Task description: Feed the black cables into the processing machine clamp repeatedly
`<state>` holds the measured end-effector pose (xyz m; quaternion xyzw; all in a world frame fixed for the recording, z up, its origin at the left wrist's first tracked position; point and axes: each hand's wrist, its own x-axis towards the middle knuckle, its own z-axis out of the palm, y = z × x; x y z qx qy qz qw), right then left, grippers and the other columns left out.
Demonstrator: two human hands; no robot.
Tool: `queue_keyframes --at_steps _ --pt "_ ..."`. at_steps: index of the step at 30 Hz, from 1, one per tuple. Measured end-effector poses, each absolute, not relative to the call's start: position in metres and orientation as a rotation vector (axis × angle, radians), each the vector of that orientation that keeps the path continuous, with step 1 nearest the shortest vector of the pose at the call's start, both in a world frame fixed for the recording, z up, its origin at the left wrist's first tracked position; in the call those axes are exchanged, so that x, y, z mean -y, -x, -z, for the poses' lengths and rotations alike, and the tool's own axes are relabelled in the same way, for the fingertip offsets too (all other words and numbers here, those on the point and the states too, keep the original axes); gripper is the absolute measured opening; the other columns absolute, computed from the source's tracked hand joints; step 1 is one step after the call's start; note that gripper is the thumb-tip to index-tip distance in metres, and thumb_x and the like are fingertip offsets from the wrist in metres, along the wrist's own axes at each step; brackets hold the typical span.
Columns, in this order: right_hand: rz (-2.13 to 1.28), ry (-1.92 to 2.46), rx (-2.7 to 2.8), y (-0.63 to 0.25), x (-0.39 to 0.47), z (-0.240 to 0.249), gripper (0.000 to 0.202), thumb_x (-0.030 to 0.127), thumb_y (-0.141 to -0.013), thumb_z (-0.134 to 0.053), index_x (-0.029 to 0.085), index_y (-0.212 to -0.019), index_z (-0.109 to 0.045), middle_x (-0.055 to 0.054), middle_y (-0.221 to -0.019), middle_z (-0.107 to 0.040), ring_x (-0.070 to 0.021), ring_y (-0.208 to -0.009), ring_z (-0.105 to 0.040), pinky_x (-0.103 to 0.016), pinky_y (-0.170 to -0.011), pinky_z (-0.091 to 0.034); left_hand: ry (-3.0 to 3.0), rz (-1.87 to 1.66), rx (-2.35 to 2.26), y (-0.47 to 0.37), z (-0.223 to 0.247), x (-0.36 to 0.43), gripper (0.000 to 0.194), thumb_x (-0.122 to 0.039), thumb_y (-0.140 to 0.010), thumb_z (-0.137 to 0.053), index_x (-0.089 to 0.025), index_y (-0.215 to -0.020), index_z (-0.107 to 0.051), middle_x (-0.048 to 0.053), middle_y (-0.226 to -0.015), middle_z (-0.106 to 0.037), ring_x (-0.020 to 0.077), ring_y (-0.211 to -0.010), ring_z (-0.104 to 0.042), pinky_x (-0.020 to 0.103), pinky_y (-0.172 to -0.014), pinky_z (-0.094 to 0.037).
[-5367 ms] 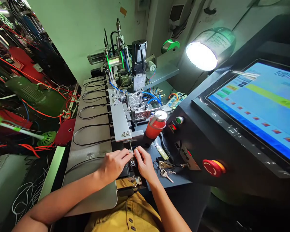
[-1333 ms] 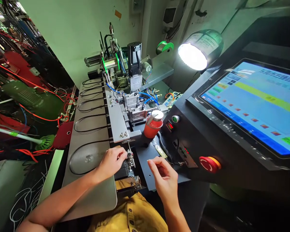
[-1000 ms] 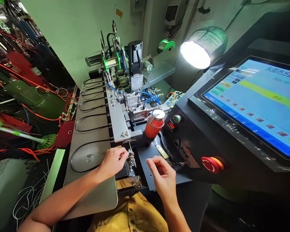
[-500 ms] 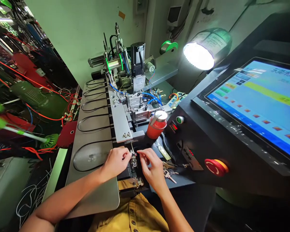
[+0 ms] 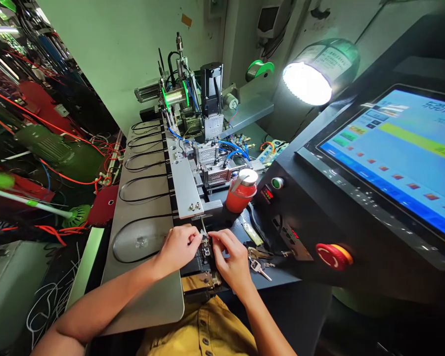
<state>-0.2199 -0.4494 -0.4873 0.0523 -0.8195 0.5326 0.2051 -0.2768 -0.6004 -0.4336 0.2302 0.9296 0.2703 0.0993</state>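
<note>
My left hand (image 5: pixel 181 245) is closed, thumb and index finger pinched together at the left side of a small metal clamp fixture (image 5: pixel 206 248). Opposite it, my right hand (image 5: pixel 230 256) pinches with thumb and index at the fixture's upper right. Whatever is between the fingertips is too small to make out. Left of my left hand a looped black cable (image 5: pixel 113 242) lies on the grey metal plate (image 5: pixel 159 301), and its end runs toward the fixture. Beyond the fingertips sits a flat silver cover plate (image 5: pixel 185 190) with bolts.
Further black cable loops (image 5: pixel 120 190) lie along the plate. On the right stand a red jar (image 5: pixel 241 193), keys (image 5: pixel 258 268), a red emergency stop button (image 5: pixel 333 255) and a touchscreen (image 5: pixel 400 148). A lit lamp (image 5: pixel 307 84) hangs above. Pneumatic cylinders (image 5: pixel 217 175) stand behind.
My right fingertips have moved slightly left, closer to the fixture and my left fingers. My left hand stays almost still. The view has shifted a little.
</note>
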Motion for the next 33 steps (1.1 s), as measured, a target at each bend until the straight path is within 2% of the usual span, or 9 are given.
queue_keyframes --at_steps 4,12,24,33 --pt "-1.551 -0.117 2.296 0.2228 0.4474 0.4856 0.019 0.017 -0.092 -0.044 0.018 -0.09 -0.063 -0.002 -0.074 -0.054 -0.0139 -0.061 -0.047 -0.027 -0.058 -0.039 -0.679 -0.82 -2.736 0.2776 0.4334 0.6003 0.026 -0.023 -0.089 -0.048 -0.017 -0.069 -0.062 -0.001 -0.063 -0.058 0.0107 -0.059 -0.05 0.022 -0.059 -0.033" --pt "-1.643 -0.045 2.295 0.2215 0.4484 0.4826 0.019 0.022 -0.094 -0.047 0.018 -0.089 -0.064 -0.002 -0.076 -0.059 -0.0135 -0.062 -0.051 -0.026 -0.057 -0.039 -0.676 -0.817 -2.727 0.277 0.432 0.6008 0.025 -0.023 -0.09 -0.048 -0.016 -0.07 -0.062 -0.001 -0.065 -0.059 0.0106 -0.06 -0.05 0.022 -0.059 -0.033" --pt "-1.533 -0.098 2.277 0.2189 0.4507 0.4862 0.02 0.019 -0.093 -0.046 0.019 -0.095 -0.066 -0.003 -0.076 -0.06 -0.014 -0.062 -0.053 -0.027 -0.058 -0.042 -0.679 -0.794 -2.732 0.2766 0.4323 0.6012 0.027 -0.024 -0.09 -0.047 -0.017 -0.07 -0.062 0.0 -0.066 -0.06 0.0116 -0.061 -0.052 0.022 -0.059 -0.034" --pt "-1.393 -0.18 2.267 0.2145 0.4479 0.4888 0.029 0.012 -0.091 -0.043 0.02 -0.11 -0.064 -0.005 -0.083 -0.056 -0.0159 -0.072 -0.056 -0.028 -0.064 -0.047 -0.684 -0.791 -2.734 0.2763 0.4318 0.6005 0.027 -0.023 -0.089 -0.046 -0.017 -0.068 -0.061 -0.001 -0.065 -0.058 0.0114 -0.06 -0.051 0.022 -0.059 -0.033"
